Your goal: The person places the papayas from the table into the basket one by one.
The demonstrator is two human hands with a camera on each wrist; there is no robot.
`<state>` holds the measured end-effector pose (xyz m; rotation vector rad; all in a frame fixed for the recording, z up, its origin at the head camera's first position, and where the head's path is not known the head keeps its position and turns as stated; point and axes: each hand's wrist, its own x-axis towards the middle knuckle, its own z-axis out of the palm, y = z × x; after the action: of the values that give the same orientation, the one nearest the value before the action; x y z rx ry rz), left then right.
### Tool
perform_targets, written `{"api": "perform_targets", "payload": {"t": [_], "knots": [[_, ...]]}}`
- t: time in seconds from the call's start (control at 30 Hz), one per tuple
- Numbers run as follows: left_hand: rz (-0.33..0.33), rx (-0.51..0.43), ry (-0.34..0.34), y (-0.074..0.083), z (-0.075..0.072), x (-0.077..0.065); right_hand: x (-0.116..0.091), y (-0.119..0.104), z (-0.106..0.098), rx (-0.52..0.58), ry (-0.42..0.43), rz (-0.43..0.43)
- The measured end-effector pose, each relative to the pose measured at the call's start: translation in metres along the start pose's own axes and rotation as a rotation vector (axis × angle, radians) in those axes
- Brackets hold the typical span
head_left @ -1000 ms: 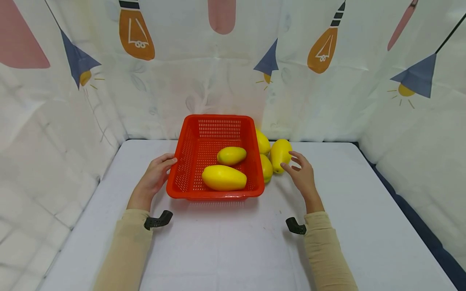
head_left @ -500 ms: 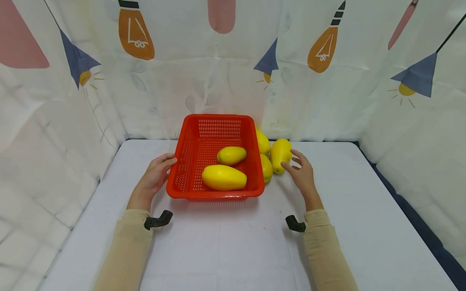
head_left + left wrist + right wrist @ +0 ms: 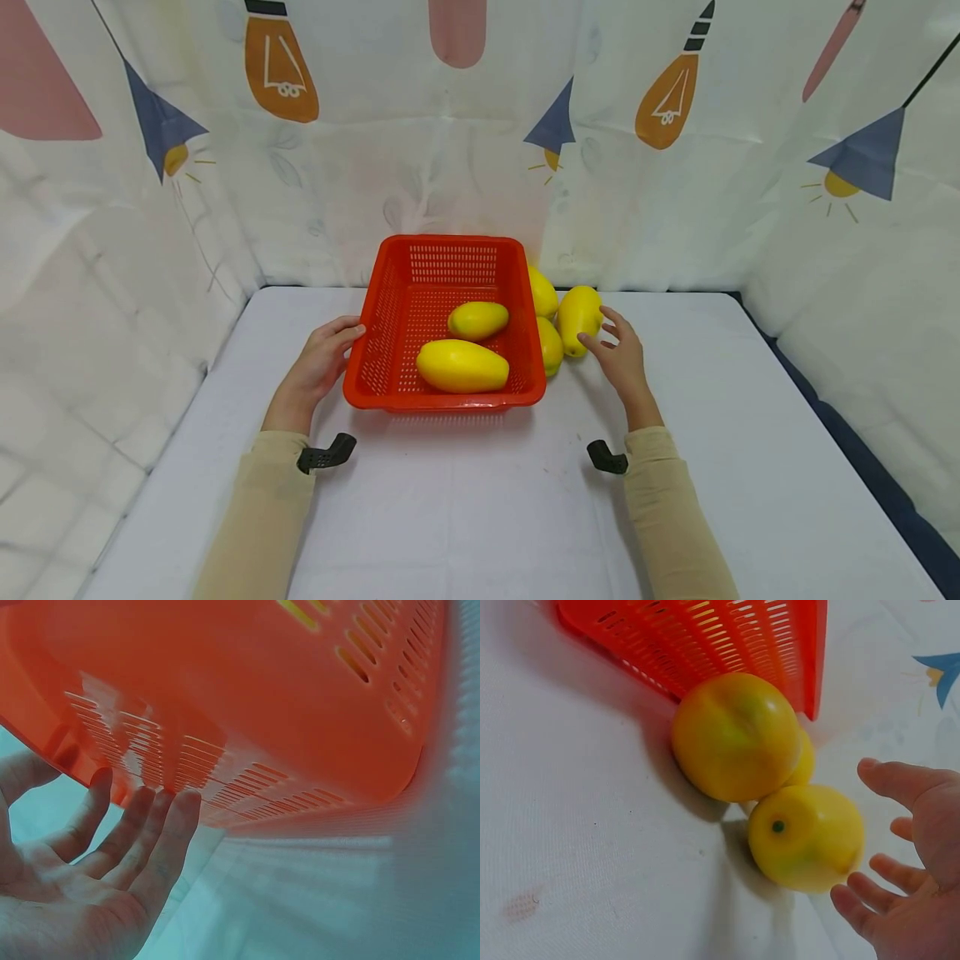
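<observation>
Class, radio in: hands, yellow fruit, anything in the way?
Left hand on red basket's rim. Right hand open beside outermost yellow fruit, contact unclear. Two fruits inside, three fruits outside. No obstruction seen.

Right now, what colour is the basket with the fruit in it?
The basket is red; the head view shows it best.

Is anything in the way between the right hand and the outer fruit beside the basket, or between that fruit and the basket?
Nothing visible separates the right hand from the outer fruit. Between that fruit and the basket lie two others, the near fruit and the far fruit, beside the basket's right side.
</observation>
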<state>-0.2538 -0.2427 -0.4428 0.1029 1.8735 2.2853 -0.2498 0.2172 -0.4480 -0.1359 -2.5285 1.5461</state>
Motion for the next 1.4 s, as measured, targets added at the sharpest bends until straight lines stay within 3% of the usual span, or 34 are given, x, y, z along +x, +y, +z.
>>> {"api": "perform_targets", "payload": {"t": [0.53,1.4], "knots": [[0.003,0.001,0.001,0.002,0.001,0.0,0.011,0.007,0.003,-0.013,0.0,-0.012],[-0.004,-0.003,0.001,-0.001,0.0,0.0,0.029,0.013,0.007,-0.035,-0.001,0.094]]}}
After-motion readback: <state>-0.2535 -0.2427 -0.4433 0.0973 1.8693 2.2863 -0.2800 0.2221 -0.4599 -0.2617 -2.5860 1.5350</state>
